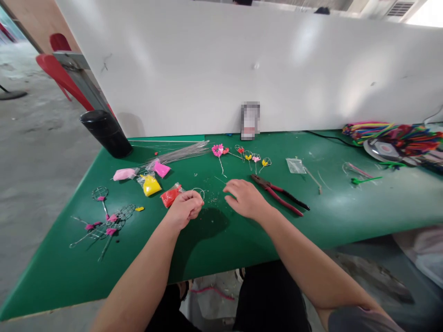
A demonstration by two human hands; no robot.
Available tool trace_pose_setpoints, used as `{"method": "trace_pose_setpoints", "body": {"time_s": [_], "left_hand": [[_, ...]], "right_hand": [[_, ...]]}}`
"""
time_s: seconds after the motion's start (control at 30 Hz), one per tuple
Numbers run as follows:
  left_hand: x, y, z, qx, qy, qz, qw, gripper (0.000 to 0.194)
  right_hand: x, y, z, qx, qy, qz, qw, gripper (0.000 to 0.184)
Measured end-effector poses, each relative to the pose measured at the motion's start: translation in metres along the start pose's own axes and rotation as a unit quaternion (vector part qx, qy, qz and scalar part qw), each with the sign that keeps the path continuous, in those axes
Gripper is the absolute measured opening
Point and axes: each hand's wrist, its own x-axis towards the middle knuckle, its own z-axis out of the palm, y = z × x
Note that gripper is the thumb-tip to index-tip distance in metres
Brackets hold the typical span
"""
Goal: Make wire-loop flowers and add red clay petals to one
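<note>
My left hand (186, 207) is closed in a pinch on a thin bent wire loop (200, 191), just right of a red clay bag (170, 195). My right hand (244, 197) rests knuckles up on the green table (221, 240), fingers curled toward the left; whether it holds anything is hidden. Red-handled pliers (278, 193) lie just right of it. Small wire flowers with pink, red and yellow fill (242, 154) lie in a row beyond the hands.
Yellow (151, 185) and pink (161, 168) clay bags and a bundle of straight wires (180, 154) lie at left centre. Wire mesh pieces (107, 221) lie at the near left. A black cylinder (105, 133) stands at the back left. Coloured sticks (394, 131) are piled at the far right.
</note>
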Motion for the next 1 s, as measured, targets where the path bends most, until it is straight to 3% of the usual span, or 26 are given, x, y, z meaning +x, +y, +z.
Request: {"method": "trace_pose_setpoints", "body": {"time_s": [0.1, 0.23, 0.4, 0.57, 0.73, 0.87, 1.0], "left_hand": [[0.0, 0.0, 0.001, -0.002, -0.012, -0.015, 1.0, 0.016], [-0.002, 0.002, 0.001, -0.014, -0.03, -0.028, 0.999, 0.02], [-0.003, 0.002, 0.0, -0.036, -0.016, -0.019, 0.999, 0.019], [0.001, 0.002, 0.001, -0.047, 0.031, 0.015, 0.998, 0.018], [0.005, -0.002, 0.001, 0.029, 0.112, 0.062, 0.991, 0.015], [0.006, -0.006, 0.0, 0.222, 0.185, 0.165, 0.943, 0.01], [0.003, -0.007, -0.002, 0.418, 0.203, 0.27, 0.843, 0.017]], "right_hand": [[0.012, -0.016, 0.003, 0.098, 0.038, -0.073, 0.992, 0.032], [0.028, -0.033, 0.017, 0.263, -0.006, -0.117, 0.958, 0.034], [0.033, -0.04, 0.032, 0.381, 0.022, -0.003, 0.924, 0.013], [0.026, -0.043, 0.034, 0.338, 0.071, 0.056, 0.937, 0.012], [0.019, -0.05, 0.03, 0.316, 0.057, 0.147, 0.935, 0.012], [0.016, -0.059, 0.027, 0.4, 0.02, 0.26, 0.878, 0.009], [0.014, -0.068, 0.019, 0.527, -0.041, 0.326, 0.784, 0.011]]}}
